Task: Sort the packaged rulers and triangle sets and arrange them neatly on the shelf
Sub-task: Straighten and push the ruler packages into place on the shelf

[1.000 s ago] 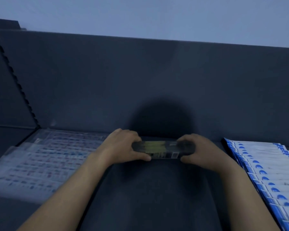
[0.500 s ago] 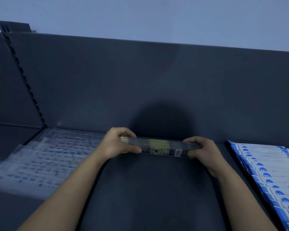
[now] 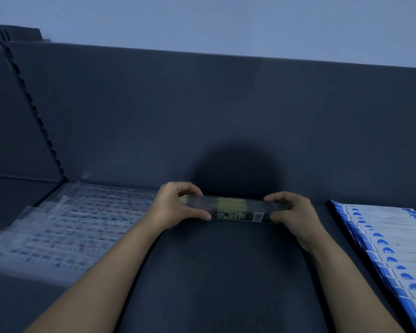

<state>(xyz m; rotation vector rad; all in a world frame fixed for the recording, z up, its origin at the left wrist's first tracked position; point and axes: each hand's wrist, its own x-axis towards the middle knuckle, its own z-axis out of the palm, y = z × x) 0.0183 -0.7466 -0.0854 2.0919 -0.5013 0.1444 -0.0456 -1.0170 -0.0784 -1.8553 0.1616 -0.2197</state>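
Clear plastic with a yellow-green band across its middle: that is the bundle of packaged rulers (image 3: 228, 209) we hold crosswise at the far end of the dark shelf (image 3: 214, 280), close to the back panel (image 3: 202, 116). Our left hand (image 3: 175, 207) grips its left end, thumb along the near edge and fingers curled over the far edge. Our right hand (image 3: 296, 213) grips the right end in the same way. A barcode label shows on the near face, toward the right. Whether the bundle's lower edge touches the shelf we cannot tell.

To the left a row of clear packets with red and blue print (image 3: 82, 224) lies overlapped, running from far to near; the print is too blurred to read. To the right, well apart from the bundle, a row of blue-and-white packets (image 3: 389, 241) lies overlapped in the same direction. A slotted upright (image 3: 31, 102) rises at the far left, and a pale wall (image 3: 226, 18) shows above the panel.
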